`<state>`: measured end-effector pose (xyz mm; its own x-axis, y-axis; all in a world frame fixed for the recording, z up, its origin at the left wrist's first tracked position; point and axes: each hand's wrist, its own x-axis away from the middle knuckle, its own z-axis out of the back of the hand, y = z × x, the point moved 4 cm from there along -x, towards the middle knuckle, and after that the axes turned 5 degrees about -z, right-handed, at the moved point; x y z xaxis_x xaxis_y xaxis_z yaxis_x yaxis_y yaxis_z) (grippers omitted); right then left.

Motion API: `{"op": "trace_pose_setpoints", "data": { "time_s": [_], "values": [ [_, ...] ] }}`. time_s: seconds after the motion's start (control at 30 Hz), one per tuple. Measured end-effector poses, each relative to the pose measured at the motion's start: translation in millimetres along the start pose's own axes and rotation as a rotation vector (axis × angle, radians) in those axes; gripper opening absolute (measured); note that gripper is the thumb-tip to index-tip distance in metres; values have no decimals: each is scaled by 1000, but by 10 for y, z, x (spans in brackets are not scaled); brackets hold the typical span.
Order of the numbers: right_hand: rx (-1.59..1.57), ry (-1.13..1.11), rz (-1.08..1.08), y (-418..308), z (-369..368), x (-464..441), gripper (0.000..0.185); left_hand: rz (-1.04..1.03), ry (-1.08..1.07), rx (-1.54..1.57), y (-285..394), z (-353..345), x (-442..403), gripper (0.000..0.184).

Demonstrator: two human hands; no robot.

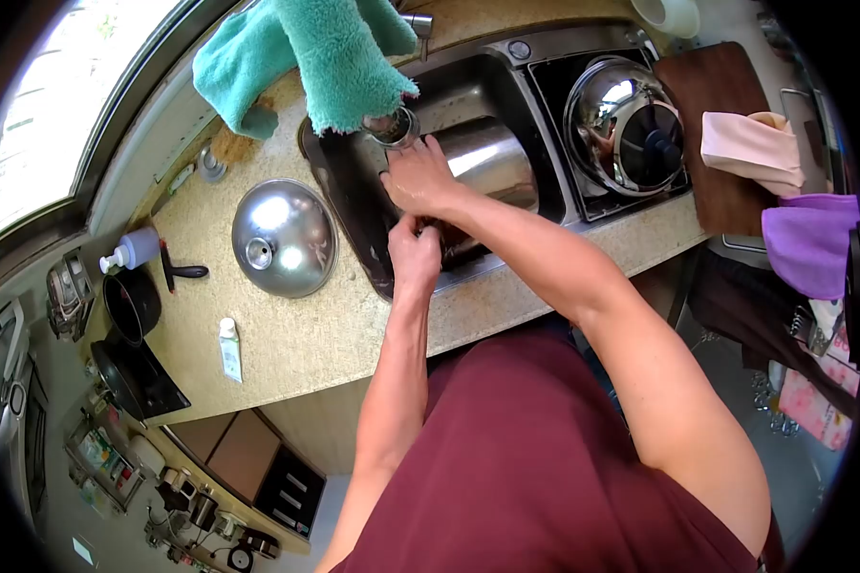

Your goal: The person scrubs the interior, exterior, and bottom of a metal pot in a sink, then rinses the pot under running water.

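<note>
A shiny steel pot lies on its side in the sink, its opening turned toward my hands. My left hand is closed at the pot's near edge; the exact part in its fingers is hidden. My right hand lies wet at the pot's mouth, just under the faucet head, with fingers stretched out and apart. Whether it holds anything beneath the palm does not show. A teal towel hangs over the faucet.
On the counter left of the sink lie a domed steel lid, a small white tube and a black-handled brush. Right of the sink are a glossy lidded pan, a wooden board, a pink cloth and a purple cloth.
</note>
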<state>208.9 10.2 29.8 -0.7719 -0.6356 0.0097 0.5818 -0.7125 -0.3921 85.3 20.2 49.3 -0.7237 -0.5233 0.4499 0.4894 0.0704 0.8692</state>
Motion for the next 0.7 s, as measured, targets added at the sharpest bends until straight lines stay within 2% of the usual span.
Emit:
{"op": "trace_pose_setpoints", "data": {
  "time_s": [0.07,0.1,0.17,0.23,0.3,0.37,0.43,0.53,0.57,0.63,0.67,0.7],
  "values": [
    [-150,-457,-96,78,-90,-294,39,46,21,1,-5,16,-42,31],
    [-155,-450,-100,169,-37,-406,39,61,6,-36,-40,39,-52,32],
    [-23,-648,-209,472,100,-590,40,20,116,196,-78,25,35,32],
    [18,-661,-257,525,191,-454,39,49,138,433,-237,125,59,30],
    [216,-203,-55,344,371,-256,36,74,152,521,-147,193,26,31],
    [14,277,117,213,489,11,33,91,164,538,-123,225,5,31],
    [65,314,110,317,538,-52,33,73,172,580,-92,263,31,32],
    [-78,42,-281,685,466,-289,34,93,207,541,-174,224,162,33],
    [-73,50,-281,724,496,-260,34,86,218,541,-159,191,167,34],
    [-60,-2,-437,780,509,-98,35,57,169,517,-302,198,198,35],
    [-3,-15,-390,670,571,52,43,-10,175,425,-308,182,234,36],
    [-9,-27,-387,695,525,104,43,-67,181,328,-330,184,302,37]
  ]
}}
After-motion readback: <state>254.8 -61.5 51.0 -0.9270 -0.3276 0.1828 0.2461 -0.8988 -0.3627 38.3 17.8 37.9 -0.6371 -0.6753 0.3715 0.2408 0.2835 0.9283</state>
